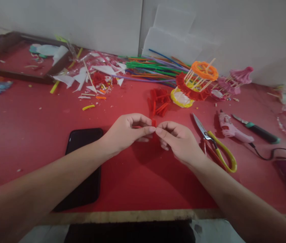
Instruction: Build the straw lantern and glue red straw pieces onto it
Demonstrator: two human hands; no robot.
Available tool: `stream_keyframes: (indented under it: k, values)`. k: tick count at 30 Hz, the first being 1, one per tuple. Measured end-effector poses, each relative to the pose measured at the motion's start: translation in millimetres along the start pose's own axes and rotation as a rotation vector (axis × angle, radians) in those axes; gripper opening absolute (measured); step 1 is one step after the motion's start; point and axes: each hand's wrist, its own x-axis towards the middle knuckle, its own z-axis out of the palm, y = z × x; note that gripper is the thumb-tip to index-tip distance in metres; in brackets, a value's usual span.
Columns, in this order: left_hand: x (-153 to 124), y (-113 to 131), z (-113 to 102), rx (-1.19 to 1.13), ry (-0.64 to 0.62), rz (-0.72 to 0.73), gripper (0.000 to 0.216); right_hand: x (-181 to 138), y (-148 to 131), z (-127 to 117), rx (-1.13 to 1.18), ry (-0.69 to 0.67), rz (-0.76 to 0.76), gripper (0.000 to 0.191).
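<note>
A short piece of red pipe cleaner (154, 122) shows between the fingertips of both hands, just above the red table. My left hand (130, 131) pinches it from the left, thumb against the fingers. From the right, my right hand (177, 136) closes thumb and forefinger on it, the two thumb tips nearly touching. Its lower part is hidden by the fingers. Just beyond the hands lies a pile of cut red pipe cleaner pieces (161, 101). Behind it to the right stands a small model (196, 84) of sticks with orange, red and yellow pipe cleaner rings.
Scissors (217, 146), a pink glue gun (234, 130) and a cutter knife (260, 131) lie to the right. A black phone (85, 179) lies under my left forearm. Long pipe cleaners (148, 65), scraps (99, 79) and a pink model (234, 82) stretch along the wall.
</note>
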Motion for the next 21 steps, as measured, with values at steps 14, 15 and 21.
stream_keyframes:
  k: [14, 15, 21]
  values:
    - [-0.6, -2.9, -1.0, -0.011, -0.032, -0.014, 0.031, -3.7, -6.6, 5.2, -0.152, 0.113, -0.062, 0.012]
    - [-0.5, -2.9, -0.9, -0.008, -0.031, -0.018, 0.032, -3.6, -6.3, 4.9, -0.163, 0.117, -0.069, 0.012]
    - [-1.2, -2.8, 0.3, -0.01, -0.026, -0.009, 0.031, -2.8, -5.8, 4.5, -0.099, 0.094, -0.041, 0.016]
